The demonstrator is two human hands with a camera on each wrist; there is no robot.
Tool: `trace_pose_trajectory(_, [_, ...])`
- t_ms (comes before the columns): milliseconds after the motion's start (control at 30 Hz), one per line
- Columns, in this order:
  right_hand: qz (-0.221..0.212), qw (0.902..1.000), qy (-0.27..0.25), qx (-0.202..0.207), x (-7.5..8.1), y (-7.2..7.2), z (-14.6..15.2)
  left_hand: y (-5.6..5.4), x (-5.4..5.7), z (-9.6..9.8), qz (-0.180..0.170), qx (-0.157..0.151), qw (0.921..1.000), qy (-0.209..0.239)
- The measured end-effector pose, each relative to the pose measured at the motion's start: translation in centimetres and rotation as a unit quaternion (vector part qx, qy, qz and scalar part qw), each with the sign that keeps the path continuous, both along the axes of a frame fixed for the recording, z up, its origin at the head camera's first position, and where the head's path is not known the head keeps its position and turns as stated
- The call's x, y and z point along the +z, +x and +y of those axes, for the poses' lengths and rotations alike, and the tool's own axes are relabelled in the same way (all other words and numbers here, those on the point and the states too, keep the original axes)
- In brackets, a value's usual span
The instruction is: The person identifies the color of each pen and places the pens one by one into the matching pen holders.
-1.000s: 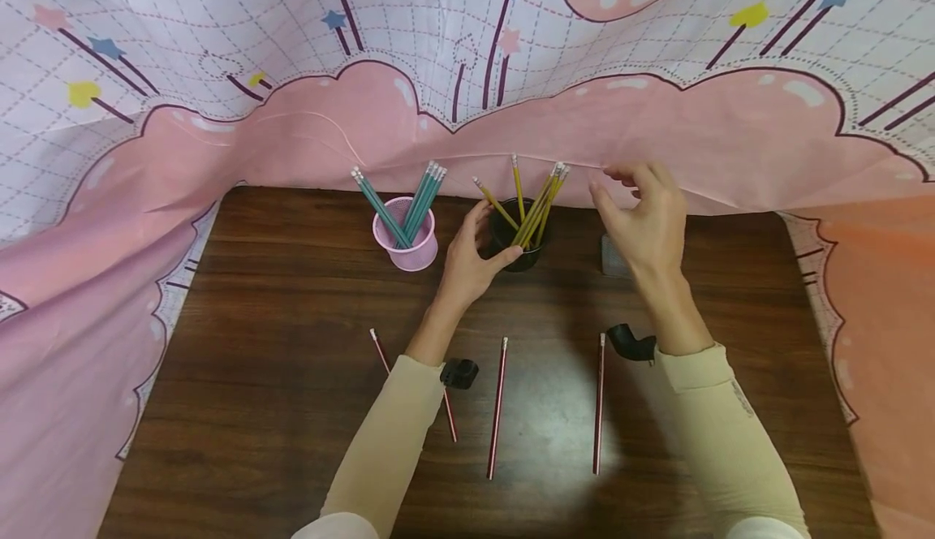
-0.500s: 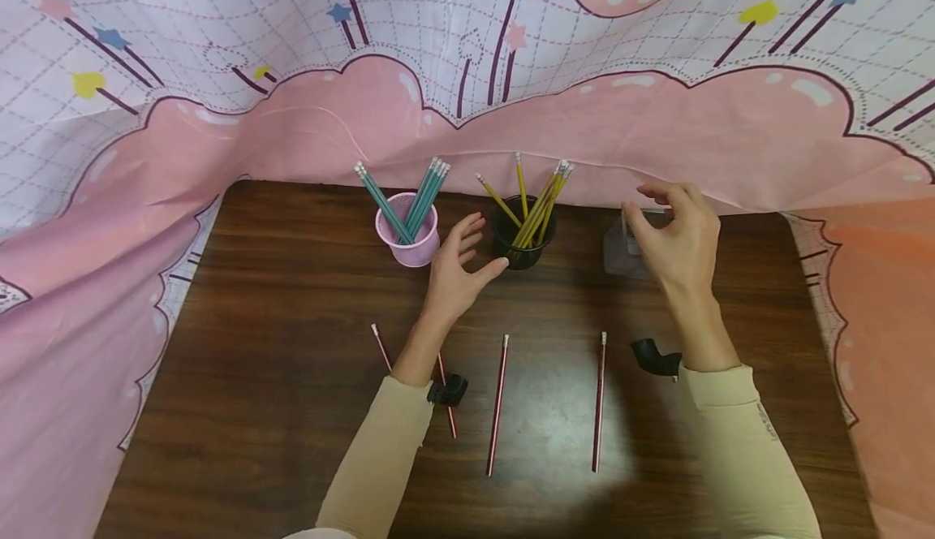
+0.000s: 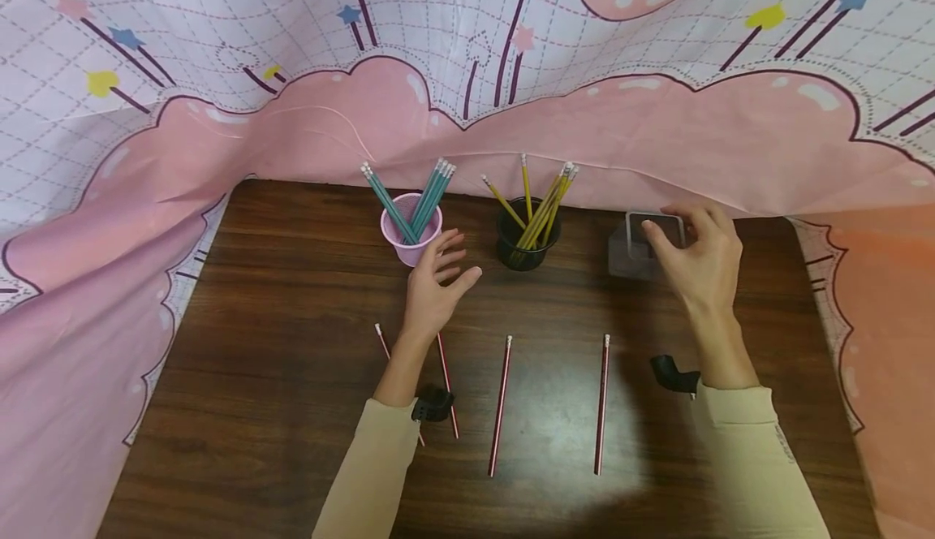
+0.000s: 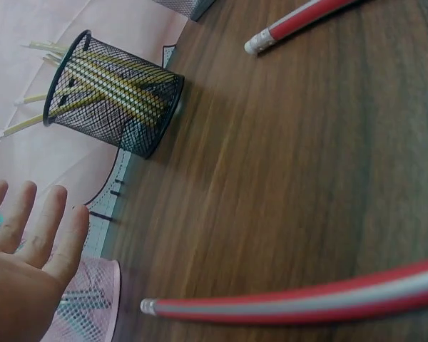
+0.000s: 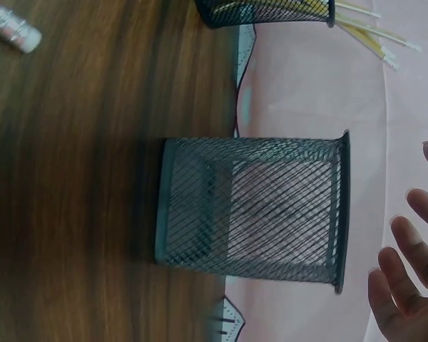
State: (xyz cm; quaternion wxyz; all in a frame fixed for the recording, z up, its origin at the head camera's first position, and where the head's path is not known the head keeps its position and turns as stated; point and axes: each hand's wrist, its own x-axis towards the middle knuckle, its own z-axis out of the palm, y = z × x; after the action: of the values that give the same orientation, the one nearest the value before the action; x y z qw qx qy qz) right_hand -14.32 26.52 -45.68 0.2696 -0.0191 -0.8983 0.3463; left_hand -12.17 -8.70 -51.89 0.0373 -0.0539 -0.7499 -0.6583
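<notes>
My left hand (image 3: 434,295) is open, fingers spread and holding nothing, in front of a pink mesh pencil cup (image 3: 410,256) of teal pencils (image 3: 433,198). To its right stands a round black mesh pencil cup (image 3: 521,259) with several yellow pencils (image 3: 539,216). My right hand (image 3: 707,259) hovers by the top of a square grey mesh pencil cup (image 3: 625,256), its thumb overlapping the rim in the head view. The right wrist view shows those fingers (image 5: 406,271) apart from the mesh cup (image 5: 253,210), beyond its rim, and no pencils inside.
Several red striped pencils (image 3: 500,409) lie spread on the dark wooden table (image 3: 277,360), two of them partly under my left wrist in the head view. A patterned pink and white cloth (image 3: 621,125) hangs behind the table's back edge and along its sides.
My left hand has come away from the round black cup, moving left and nearer to me. The right hand has moved right, uncovering more of the square grey cup.
</notes>
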Motion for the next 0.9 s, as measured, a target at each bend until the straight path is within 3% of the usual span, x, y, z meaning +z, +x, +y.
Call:
trace_pose_trajectory(67, [-0.011,0.9999,0.0,0.002,-0.2,0.0,0.2,0.2,0.0,-0.2,-0.002,0.003,1.0,0.004])
trace_pose_trajectory(133, [-0.019,0.9998,0.002,0.004,-0.4,0.1,0.4,0.6,0.8,-0.4,-0.006,0.006,0.9999,0.009])
trace_pose_trajectory(233, [-0.032,0.9994,0.003,0.008,-0.8,0.3,0.8,1.0,0.7,-0.8,-0.008,0.014,0.9997,0.017])
trace_pose_trajectory(300, [-0.04,0.9991,0.004,0.014,-1.2,0.4,1.0,1.4,0.5,-1.3,-0.009,0.02,0.9996,0.018])
trace_pose_trajectory(367, [-0.048,0.9986,0.001,0.022,-1.7,0.5,1.2,1.7,-0.5,-2.1,-0.01,0.031,0.9994,0.016])
trace_pose_trajectory(467, [-0.058,0.9977,-0.009,0.033,-2.4,0.7,1.5,2.5,-0.8,-3.4,-0.019,0.05,0.9985,0.009])
trace_pose_trajectory(567, [-0.07,0.9969,-0.017,0.033,-2.9,0.8,1.7,3.3,-0.5,-4.4,-0.033,0.065,0.9972,0.016])
trace_pose_trajectory(767, [-0.083,0.9961,-0.017,0.024,-3.5,1.1,2.1,4.7,1.5,-5.5,-0.046,0.071,0.996,0.027])
trace_pose_trajectory(900, [-0.081,0.9963,-0.015,0.022,-3.8,1.2,2.3,4.9,0.6,-6.5,-0.063,0.076,0.9944,0.037])
